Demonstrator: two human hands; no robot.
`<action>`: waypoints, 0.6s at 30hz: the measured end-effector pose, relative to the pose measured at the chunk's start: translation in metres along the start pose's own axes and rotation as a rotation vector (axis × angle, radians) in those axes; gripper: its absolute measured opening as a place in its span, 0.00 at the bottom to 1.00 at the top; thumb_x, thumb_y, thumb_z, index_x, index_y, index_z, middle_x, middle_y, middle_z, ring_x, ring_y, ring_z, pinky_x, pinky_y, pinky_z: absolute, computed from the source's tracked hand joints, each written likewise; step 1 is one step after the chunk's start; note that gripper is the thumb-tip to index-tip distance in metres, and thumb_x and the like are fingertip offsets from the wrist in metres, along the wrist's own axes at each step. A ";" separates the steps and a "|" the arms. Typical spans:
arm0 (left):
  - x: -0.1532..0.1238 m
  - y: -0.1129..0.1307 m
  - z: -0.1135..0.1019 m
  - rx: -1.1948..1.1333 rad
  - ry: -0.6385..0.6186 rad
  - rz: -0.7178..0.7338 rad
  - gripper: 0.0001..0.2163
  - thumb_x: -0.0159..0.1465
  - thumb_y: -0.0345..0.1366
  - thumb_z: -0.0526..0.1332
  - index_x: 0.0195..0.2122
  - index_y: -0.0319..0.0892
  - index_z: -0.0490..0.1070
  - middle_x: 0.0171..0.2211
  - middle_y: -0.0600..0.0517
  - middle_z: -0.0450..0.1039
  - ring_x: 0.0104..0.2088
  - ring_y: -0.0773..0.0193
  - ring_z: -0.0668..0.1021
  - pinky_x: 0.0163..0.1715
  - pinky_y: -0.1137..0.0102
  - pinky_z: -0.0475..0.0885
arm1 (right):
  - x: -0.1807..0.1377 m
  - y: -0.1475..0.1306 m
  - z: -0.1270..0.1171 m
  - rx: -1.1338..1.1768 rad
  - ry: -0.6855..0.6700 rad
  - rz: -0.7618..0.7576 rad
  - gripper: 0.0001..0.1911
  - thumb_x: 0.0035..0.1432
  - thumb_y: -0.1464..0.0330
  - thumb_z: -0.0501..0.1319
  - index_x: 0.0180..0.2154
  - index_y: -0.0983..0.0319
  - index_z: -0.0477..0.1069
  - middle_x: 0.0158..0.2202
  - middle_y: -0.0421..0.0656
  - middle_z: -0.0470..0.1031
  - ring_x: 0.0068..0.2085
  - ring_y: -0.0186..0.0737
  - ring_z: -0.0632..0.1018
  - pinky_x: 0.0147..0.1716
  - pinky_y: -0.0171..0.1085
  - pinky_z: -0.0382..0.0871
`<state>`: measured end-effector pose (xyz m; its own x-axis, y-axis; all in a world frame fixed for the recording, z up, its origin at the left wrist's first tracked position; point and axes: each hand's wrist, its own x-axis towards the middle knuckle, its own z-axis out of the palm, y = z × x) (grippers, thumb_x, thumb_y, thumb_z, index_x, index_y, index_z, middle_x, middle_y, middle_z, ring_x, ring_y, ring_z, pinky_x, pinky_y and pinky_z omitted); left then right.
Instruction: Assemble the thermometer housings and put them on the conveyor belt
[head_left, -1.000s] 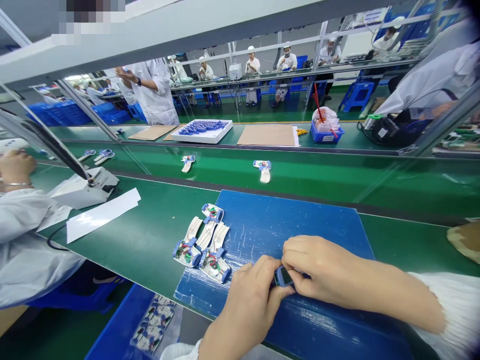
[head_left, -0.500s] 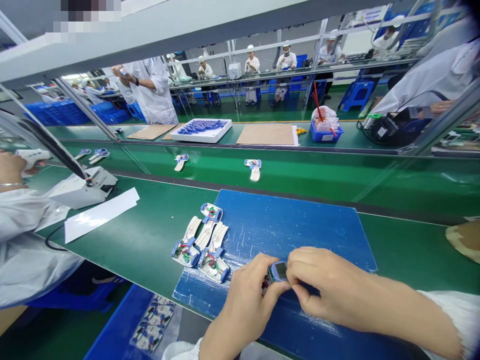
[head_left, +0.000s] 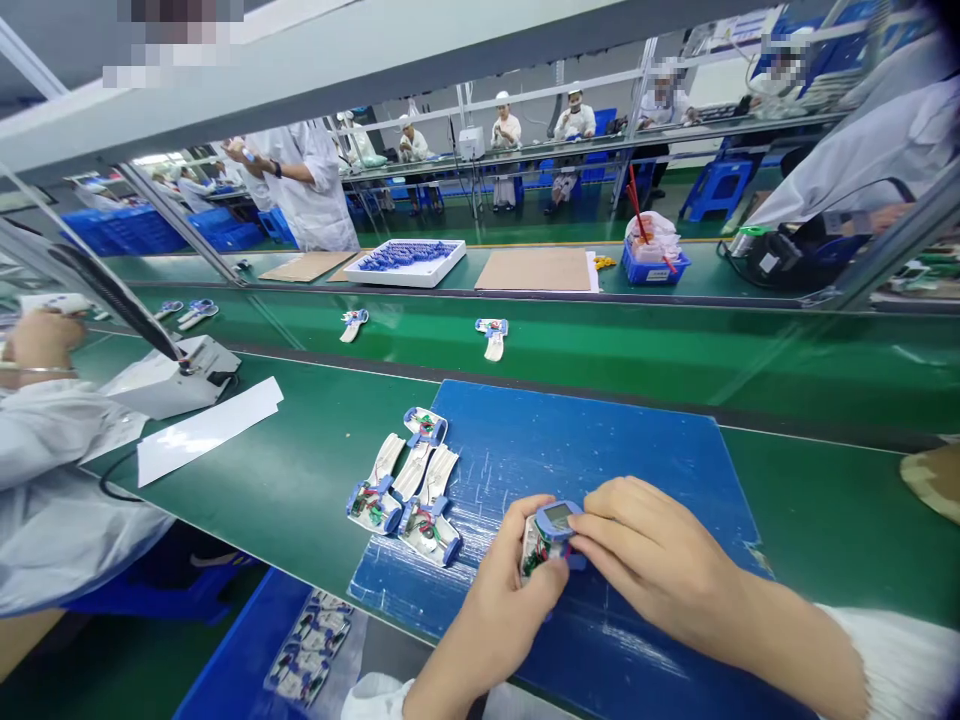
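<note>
My left hand (head_left: 510, 600) is closed round an open handheld thermometer (head_left: 534, 552), with its wires and green circuit board showing. A blue frame with a small grey display (head_left: 558, 516) sits at its top. My right hand (head_left: 652, 560) pinches the right edge of that blue display frame between thumb and fingers. The handle of the held unit is hidden by my hands. Several similar open white-and-blue thermometer halves (head_left: 429, 530) lie to the left, partly on the blue mat (head_left: 637, 430), their wires exposed.
Beyond the mat runs a green conveyor (head_left: 637, 350) carrying more open units (head_left: 493, 338). On the far ledge are a white tray of blue parts (head_left: 405, 262) and a blue basket (head_left: 652, 268). At left, a co-worker's hand (head_left: 49, 340) is near a grey-white box (head_left: 176, 375) and paper sheets (head_left: 210, 430).
The held thermometer has been tilted, so its wired inside and display now show more fully. My right fingers have shifted along the display frame. The units on the conveyor have moved left.
</note>
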<state>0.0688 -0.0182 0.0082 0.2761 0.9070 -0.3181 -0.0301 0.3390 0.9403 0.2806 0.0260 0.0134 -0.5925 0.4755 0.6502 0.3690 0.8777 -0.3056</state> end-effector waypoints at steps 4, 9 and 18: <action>-0.001 -0.006 -0.005 -0.156 0.024 -0.078 0.25 0.65 0.33 0.57 0.64 0.50 0.70 0.56 0.50 0.75 0.51 0.55 0.75 0.53 0.63 0.69 | 0.004 -0.002 -0.007 0.090 -0.042 0.058 0.10 0.68 0.81 0.60 0.48 0.66 0.71 0.42 0.48 0.75 0.43 0.43 0.73 0.42 0.43 0.69; -0.003 -0.010 -0.001 -0.121 0.077 -0.076 0.22 0.69 0.37 0.56 0.65 0.50 0.71 0.54 0.48 0.78 0.48 0.55 0.78 0.48 0.63 0.72 | 0.005 -0.005 -0.012 0.103 -0.134 0.081 0.08 0.70 0.79 0.58 0.47 0.64 0.70 0.42 0.46 0.75 0.43 0.43 0.73 0.41 0.44 0.69; 0.000 -0.008 0.000 -0.187 0.012 -0.051 0.22 0.67 0.35 0.57 0.62 0.45 0.72 0.37 0.51 0.76 0.34 0.63 0.74 0.38 0.66 0.71 | 0.002 -0.007 -0.013 0.109 -0.200 0.110 0.07 0.72 0.78 0.55 0.46 0.63 0.70 0.41 0.45 0.74 0.41 0.42 0.72 0.39 0.44 0.68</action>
<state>0.0691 -0.0210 0.0006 0.2702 0.8900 -0.3674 -0.1946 0.4242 0.8844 0.2864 0.0199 0.0263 -0.6868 0.5611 0.4621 0.3660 0.8162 -0.4471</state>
